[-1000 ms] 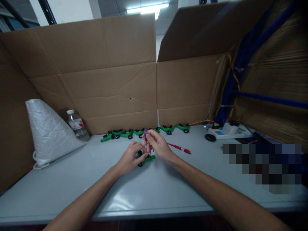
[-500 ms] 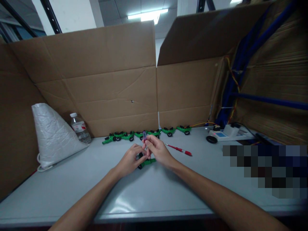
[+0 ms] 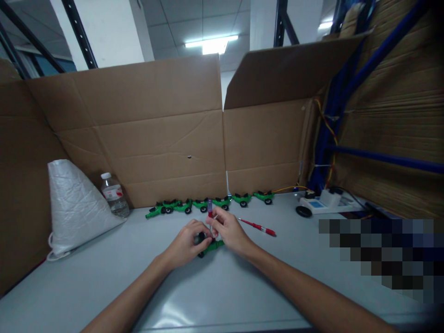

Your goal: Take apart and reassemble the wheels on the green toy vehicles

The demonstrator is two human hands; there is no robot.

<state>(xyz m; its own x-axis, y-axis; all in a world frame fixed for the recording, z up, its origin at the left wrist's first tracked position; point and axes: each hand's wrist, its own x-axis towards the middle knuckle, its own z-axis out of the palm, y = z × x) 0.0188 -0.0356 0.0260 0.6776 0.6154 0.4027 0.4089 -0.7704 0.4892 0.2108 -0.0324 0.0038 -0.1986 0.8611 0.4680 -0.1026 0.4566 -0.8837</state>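
Note:
A green toy vehicle (image 3: 212,248) with black wheels rests on the table in front of me. My left hand (image 3: 192,240) is closed on its left end, fingers bent round a black part. Between the fingertips of my right hand (image 3: 227,230) is a small screwdriver (image 3: 210,206) with a purple and red handle. It stands nearly upright, its shaft pointing down at the toy. My fingers hide the tip, so I cannot tell what it touches.
Several green toy vehicles (image 3: 243,200) line the table's back edge. A red screwdriver (image 3: 258,227) lies to the right. At left stand a water bottle (image 3: 115,196) and a white bag (image 3: 78,212). A power strip (image 3: 333,203) sits back right, before cardboard walls (image 3: 156,152).
The view has tilted up a little, so everything sits lower in the picture. The screwdriver now stands more upright, and more of its red handle shows above my right fingers.

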